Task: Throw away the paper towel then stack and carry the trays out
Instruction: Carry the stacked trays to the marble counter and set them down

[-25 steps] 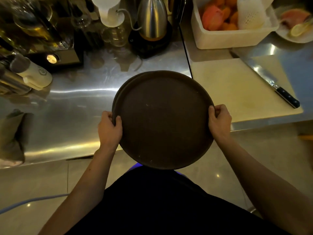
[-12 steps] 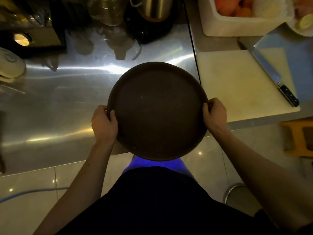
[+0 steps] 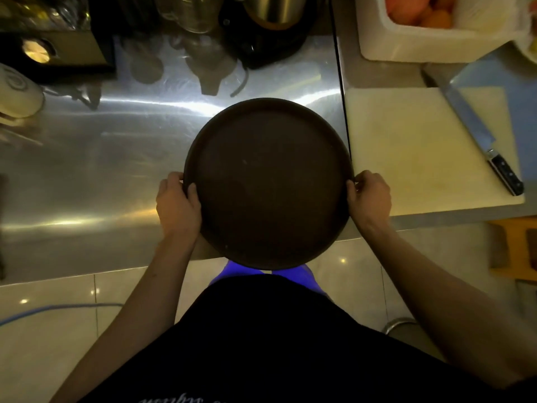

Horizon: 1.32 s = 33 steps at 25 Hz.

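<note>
Now the trays (image 3: 268, 184) sit between the two hands, held level over the near edge of the counter (image 3: 96, 170), the near rim hanging past it above the floor (image 3: 43, 330). From the left: the left hand (image 3: 177, 206) clamps the left rim, thumb curled over the top, the other fingers tucked under and out of sight. The stack is round, so it has no long axis; only one dark face shows, and how many trays lie beneath it cannot be told. The right hand (image 3: 369, 197) mirrors the grip on the right rim, fingers curled shut on the edge. Both hands are equally near, opposite each other across the widest part, so the carry looks balanced. No paper towel is visible. The steel top is bare under the stack; a kettle (image 3: 273, 10) stands behind, and further right lie a board (image 3: 412, 146) with a knife (image 3: 479, 135) and a tub (image 3: 412, 45). Stepping back should clear it all.
</note>
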Motion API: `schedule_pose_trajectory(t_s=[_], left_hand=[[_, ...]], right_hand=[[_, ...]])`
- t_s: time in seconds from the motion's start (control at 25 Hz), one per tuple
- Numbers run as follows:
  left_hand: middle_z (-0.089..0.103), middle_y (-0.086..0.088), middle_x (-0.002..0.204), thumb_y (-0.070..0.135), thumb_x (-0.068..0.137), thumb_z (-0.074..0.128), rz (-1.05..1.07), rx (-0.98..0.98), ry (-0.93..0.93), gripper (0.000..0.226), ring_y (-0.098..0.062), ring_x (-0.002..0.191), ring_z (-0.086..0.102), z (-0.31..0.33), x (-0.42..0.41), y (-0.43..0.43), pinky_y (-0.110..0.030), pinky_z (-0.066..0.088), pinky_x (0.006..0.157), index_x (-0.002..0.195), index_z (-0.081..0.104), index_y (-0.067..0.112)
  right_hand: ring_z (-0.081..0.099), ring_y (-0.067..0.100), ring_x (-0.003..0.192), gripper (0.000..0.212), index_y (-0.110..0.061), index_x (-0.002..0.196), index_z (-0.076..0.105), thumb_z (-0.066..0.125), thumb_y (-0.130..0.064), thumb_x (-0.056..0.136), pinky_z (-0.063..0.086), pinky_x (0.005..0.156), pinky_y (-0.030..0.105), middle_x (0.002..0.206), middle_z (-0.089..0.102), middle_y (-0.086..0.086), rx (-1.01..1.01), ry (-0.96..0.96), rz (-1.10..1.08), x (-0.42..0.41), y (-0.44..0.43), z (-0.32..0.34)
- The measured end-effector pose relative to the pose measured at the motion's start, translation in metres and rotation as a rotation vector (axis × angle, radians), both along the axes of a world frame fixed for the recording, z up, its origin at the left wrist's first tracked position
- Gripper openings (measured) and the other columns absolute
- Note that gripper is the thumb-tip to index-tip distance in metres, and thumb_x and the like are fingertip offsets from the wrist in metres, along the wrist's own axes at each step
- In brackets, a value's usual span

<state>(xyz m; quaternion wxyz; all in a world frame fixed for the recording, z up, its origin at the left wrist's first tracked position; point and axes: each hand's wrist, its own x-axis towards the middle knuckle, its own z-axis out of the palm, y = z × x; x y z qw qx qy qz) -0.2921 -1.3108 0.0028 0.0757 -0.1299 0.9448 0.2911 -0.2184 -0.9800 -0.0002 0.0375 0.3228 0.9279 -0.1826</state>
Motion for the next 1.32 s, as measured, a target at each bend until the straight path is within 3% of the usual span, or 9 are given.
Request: schedule_pose_trajectory(t_s=[0.2,0.32,0.56,0.8,0.92,1.0,1.16,1.32], left_hand=[[0.049,-0.017,0.132,0.017,0.097,0.056,0.070,-0.035,-0.031,0.031,-0.028,0.111,0.056,0.011,0.008,0.006,-0.025,0.039,0.089,0.126,0.058,0.008],[0.059,-0.016,0.123,0.019,0.096,0.058,0.036,-0.130,-0.032,0.030,-0.030,0.105,0.061,0.007,0.006,0.005,-0.033,0.045,0.087,0.124,0.060,0.008],[0.059,-0.012,0.127,0.020,0.096,0.059,0.101,-0.240,-0.066,0.032,-0.032,0.108,0.061,0.011,0.005,0.015,-0.047,0.049,0.089,0.127,0.061,0.014],[0.059,-0.011,0.128,0.018,0.096,0.057,0.138,-0.118,-0.061,0.035,-0.029,0.106,0.064,-0.001,0.008,0.013,-0.045,0.052,0.090,0.131,0.058,0.015],[0.062,-0.010,0.126,0.019,0.096,0.056,0.135,-0.067,-0.049,0.038,-0.027,0.105,0.065,-0.004,0.013,0.009,-0.043,0.053,0.089,0.134,0.055,0.019],[0.063,-0.011,0.125,0.023,0.097,0.055,0.128,-0.033,-0.064,0.041,-0.026,0.106,0.064,-0.005,0.016,0.009,-0.041,0.052,0.089,0.137,0.051,0.019],[0.060,-0.015,0.125,0.035,0.099,0.050,0.114,0.046,-0.194,0.046,-0.032,0.112,0.060,-0.007,0.021,0.013,-0.046,0.052,0.093,0.137,0.045,0.010],[0.059,-0.015,0.115,0.041,0.101,0.042,0.140,0.073,-0.282,0.046,-0.029,0.101,0.060,-0.006,0.013,0.011,-0.039,0.051,0.082,0.130,0.045,0.005]], right_hand=[[0.055,0.021,0.081,0.020,-0.008,0.098,0.059,0.054,-0.027,0.094,0.042,0.071,0.031,0.096,0.061,0.011,-0.105,0.060,-0.009,0.003,0.006,-0.006],[0.051,0.020,0.076,0.019,-0.008,0.096,0.057,0.053,-0.026,0.095,0.035,0.068,0.027,0.091,0.061,0.011,-0.137,0.081,0.006,0.004,0.008,-0.009],[0.060,0.024,0.081,0.019,-0.012,0.096,0.057,0.053,-0.031,0.095,0.053,0.071,0.037,0.093,0.063,0.009,-0.178,0.091,0.041,0.006,0.013,-0.010],[0.063,0.023,0.077,0.016,-0.012,0.099,0.052,0.051,-0.027,0.097,0.055,0.068,0.038,0.088,0.063,0.006,-0.235,0.077,0.042,0.004,0.013,-0.009],[0.064,0.025,0.074,0.019,-0.006,0.106,0.051,0.049,-0.024,0.098,0.045,0.062,0.029,0.085,0.061,0.005,-0.265,0.055,0.030,0.003,0.011,-0.008],[0.063,0.025,0.076,0.024,-0.005,0.113,0.051,0.048,-0.024,0.098,0.046,0.065,0.030,0.089,0.063,0.008,-0.294,0.042,0.012,0.002,0.010,-0.008],[0.065,0.027,0.096,0.042,-0.007,0.126,0.050,0.048,-0.037,0.096,0.056,0.084,0.043,0.113,0.065,0.012,-0.386,-0.022,-0.065,-0.003,0.002,-0.010],[0.063,0.029,0.103,0.044,-0.007,0.123,0.053,0.048,-0.039,0.094,0.055,0.087,0.043,0.116,0.063,0.012,-0.396,-0.059,-0.100,-0.006,-0.006,-0.008]])
